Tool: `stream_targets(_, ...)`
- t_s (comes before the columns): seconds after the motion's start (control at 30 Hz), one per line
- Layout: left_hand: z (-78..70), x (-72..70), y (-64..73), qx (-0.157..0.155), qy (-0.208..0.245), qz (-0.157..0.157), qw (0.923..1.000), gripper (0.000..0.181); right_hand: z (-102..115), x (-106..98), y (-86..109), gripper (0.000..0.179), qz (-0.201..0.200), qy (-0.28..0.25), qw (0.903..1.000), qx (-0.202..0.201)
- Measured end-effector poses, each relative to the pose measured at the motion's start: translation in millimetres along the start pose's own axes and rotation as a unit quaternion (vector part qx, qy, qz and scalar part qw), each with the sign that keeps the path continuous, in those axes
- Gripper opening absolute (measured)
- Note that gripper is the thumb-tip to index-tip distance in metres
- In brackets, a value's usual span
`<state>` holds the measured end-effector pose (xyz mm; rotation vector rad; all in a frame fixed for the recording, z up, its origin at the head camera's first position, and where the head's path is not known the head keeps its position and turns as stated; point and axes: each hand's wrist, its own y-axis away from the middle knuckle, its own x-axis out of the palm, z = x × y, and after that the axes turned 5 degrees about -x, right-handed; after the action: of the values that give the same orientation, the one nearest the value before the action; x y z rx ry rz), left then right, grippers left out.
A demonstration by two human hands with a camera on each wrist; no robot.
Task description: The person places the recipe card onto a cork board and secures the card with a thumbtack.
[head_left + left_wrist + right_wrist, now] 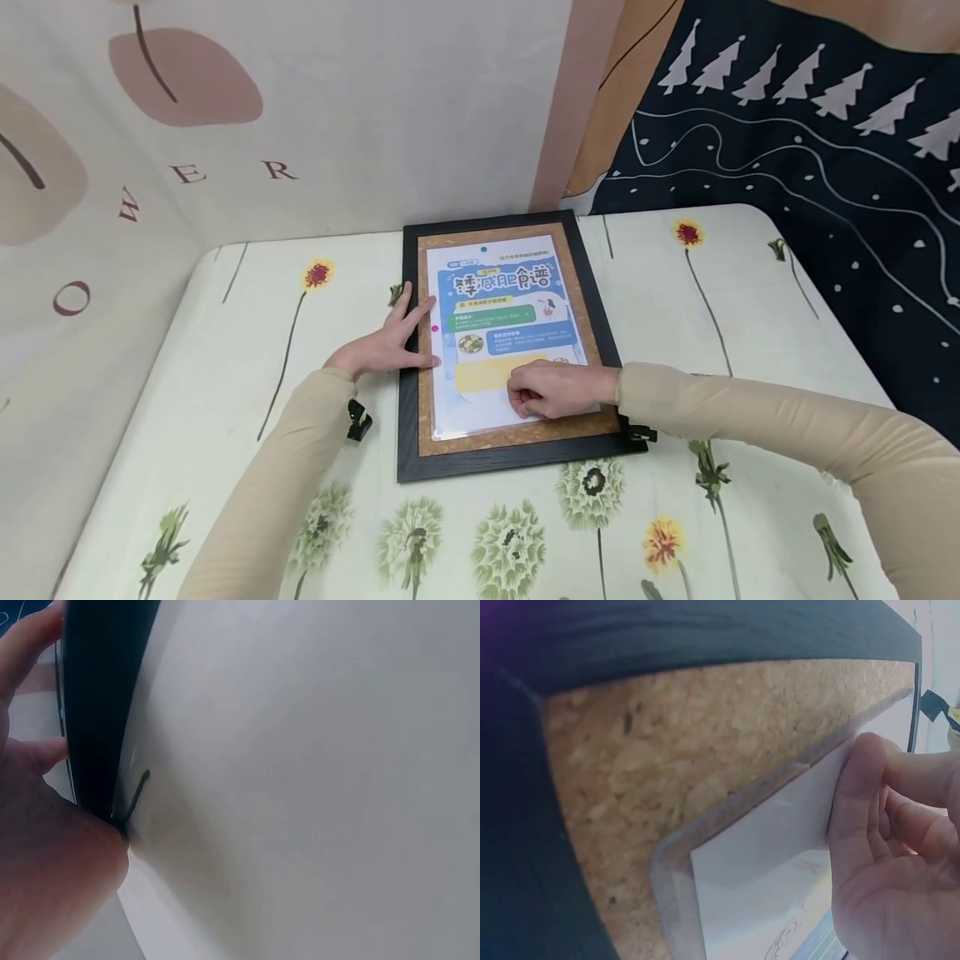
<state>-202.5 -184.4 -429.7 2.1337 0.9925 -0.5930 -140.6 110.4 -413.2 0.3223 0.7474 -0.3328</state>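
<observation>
A black-framed point(517, 457) cork board point(480, 441) lies on the table with a printed sheet point(468, 412) in a clear plastic cover on it. A teal dot like a pin head point(483, 249) shows at the sheet's top, a pink one point(434, 328) at its left edge. My left hand point(386, 342) rests spread across the board's left side, fingertips touching the sheet. Over the sheet's lower right part, my right hand point(555, 389) has its fingers curled. In the right wrist view, thumb and forefinger point(859, 769) meet near the sheet's edge; anything between their tips is hidden.
The flower-print tablecloth point(787, 392) surrounds the board. A pale curtain point(390, 117) hangs along the back, and a dark cloth with white trees point(750, 133) stands at the right. Black straps point(359, 421) sit at both wrists.
</observation>
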Motion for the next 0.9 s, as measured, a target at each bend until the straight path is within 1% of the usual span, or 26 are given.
stream_targets(0.13,-0.9,0.8,-1.4,0.001,-0.004,0.003,1.0,0.102,-0.3,-0.7,1.3,0.021,0.004,-0.002,1.0,0.002)
stream_targets(0.33,0.0,0.2,-2.0,0.014,-0.006,0.006,0.9999,0.101,-1.2,-1.3,2.7,0.021,0.009,0.004,1.0,-0.002)
stream_targets(0.53,1.9,-0.8,-2.6,0.013,-0.002,0.002,0.9999,0.101,-1.2,-0.5,1.2,0.021,0.001,0.01,0.9999,-0.006)
stream_targets(0.73,-0.9,-0.7,-1.6,0.017,-0.005,0.01,0.9998,0.101,0.6,-0.9,1.2,0.021,0.009,0.004,0.9999,0.005)
stream_targets(0.9,-1.0,-1.0,0.4,0.013,-0.004,0.005,0.9999,0.101,1.0,-0.7,-1.0,0.021,0.009,0.01,0.9999,-0.003)
